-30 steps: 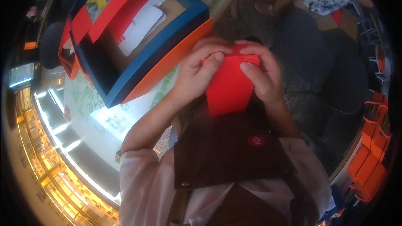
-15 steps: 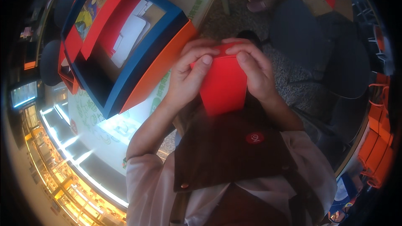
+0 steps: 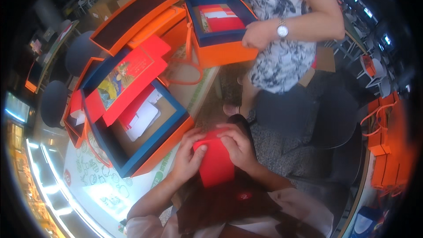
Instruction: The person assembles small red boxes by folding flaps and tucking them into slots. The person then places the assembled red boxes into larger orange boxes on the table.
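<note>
A small red paper box (image 3: 216,165) is held upright in front of my apron, gripped at its top by both hands. My left hand (image 3: 187,155) wraps the left upper edge, thumb on the near face. My right hand (image 3: 239,147) closes on the right upper edge, fingers over the top. Left of my hands lies a large orange box with a blue inner rim (image 3: 159,135). Inside it are white cut card pieces (image 3: 143,121) and red card. A red printed panel (image 3: 136,68) rests across its far part.
Across from me a person in a patterned dress (image 3: 282,44) holds another blue-rimmed orange box (image 3: 224,53). Open orange boxes (image 3: 136,17) are stacked at the table's far end. Dark chairs (image 3: 337,119) stand to the right, with orange bags (image 3: 383,150) beyond.
My view has tilted up, bringing the other person and the far boxes into sight. Both hands still grip the red box, which now appears lower in the picture.
</note>
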A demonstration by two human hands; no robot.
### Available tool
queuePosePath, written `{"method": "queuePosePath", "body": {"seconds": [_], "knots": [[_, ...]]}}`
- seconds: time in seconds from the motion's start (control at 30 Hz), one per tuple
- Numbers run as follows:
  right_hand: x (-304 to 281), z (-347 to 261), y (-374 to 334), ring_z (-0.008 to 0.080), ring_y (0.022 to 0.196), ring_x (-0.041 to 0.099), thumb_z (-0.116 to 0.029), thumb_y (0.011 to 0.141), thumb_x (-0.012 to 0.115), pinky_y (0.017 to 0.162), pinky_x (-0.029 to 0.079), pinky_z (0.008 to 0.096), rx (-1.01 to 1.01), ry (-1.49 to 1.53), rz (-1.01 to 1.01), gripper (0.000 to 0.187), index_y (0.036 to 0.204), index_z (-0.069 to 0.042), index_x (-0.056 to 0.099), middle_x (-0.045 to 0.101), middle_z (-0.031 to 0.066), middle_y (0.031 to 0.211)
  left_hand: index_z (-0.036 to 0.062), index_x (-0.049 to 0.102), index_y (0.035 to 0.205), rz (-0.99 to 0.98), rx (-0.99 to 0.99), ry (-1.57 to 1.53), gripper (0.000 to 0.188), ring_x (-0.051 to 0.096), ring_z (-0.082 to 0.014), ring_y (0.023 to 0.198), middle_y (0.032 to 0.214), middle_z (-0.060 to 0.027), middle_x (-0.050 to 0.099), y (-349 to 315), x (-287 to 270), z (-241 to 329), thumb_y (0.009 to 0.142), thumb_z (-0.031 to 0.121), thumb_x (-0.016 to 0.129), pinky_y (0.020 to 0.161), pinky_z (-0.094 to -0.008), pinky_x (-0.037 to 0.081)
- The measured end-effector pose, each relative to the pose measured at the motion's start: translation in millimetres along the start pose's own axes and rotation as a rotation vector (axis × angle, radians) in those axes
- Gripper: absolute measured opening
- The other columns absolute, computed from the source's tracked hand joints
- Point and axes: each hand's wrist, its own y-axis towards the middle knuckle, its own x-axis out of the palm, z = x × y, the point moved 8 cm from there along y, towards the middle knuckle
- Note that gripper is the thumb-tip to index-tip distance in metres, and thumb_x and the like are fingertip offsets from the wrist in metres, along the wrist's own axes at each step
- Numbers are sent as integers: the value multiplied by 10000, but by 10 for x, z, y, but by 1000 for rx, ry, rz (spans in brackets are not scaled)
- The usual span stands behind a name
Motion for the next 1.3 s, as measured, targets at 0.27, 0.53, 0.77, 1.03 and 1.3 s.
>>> {"method": "queuePosePath", "body": {"seconds": [0.27,0.53,0.77,1.03,1.3], "knots": [[-20,118,-245,317,1214,584,-235,1058,485,1038,470,415,-1,31,-49,369,1324,11,554,569,217,1365,35,642,1131,86,263,-34,231,581,-383,1154,1174,-181,628,-154,48,266,942,160,682,992,-457,490],[-125,149,-514,390,1284,537,-396,993,581,1029,497,496,183,420,-160,697,1557,-71,332,462,246,1465,57,613,1203,98,159,61,317,600,-376,1150,1239,-181,563,-370,114,754,931,194,703,952,-444,527],[41,31,-918,349,1349,499,-257,968,637,1100,439,480,251,527,-352,704,1541,2,319,452,234,1484,57,602,1230,295,192,70,356,597,-388,1188,1311,-201,548,-781,-74,981,939,232,706,963,-446,528],[241,-251,-681,334,1337,496,-323,968,635,1070,460,469,51,440,-411,782,1556,23,253,419,196,1514,36,519,1388,402,143,109,504,538,-381,1307,1435,-203,517,-1150,-463,1097,968,264,680,1057,-442,473],[359,-282,-231,317,1303,521,-284,958,643,1055,468,452,21,535,-387,752,1546,16,283,452,190,1486,-16,557,1343,1112,-163,676,373,651,-270,1144,1245,-175,651,-2937,-1918,1229,1015,153,611,1006,-384,518]]}}
